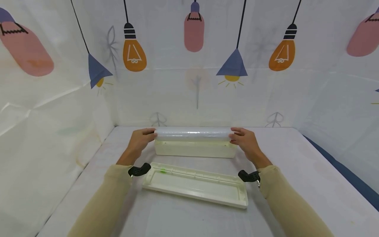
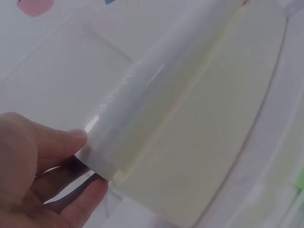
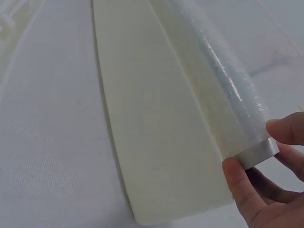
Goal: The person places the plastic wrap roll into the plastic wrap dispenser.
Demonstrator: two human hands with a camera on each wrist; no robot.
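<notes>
Cling-film roll (image 1: 192,134) held level over its cream dispenser box (image 1: 195,149).

Left hand (image 1: 139,141) and right hand (image 1: 247,142) each pinch one end between thumb and fingertips, which keeps the roll horizontal and lined up along the open box at the table's (image 1: 296,197) far side. Nearer the person, the lid (image 1: 195,184) lies inside-up.

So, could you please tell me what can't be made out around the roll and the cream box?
- Inside of the cream plastic box: head view, hidden by the clear film roll.
- Roll's hollow ends: covered by left hand and right hand.
- Small green part on the cream lid: too small.
</notes>
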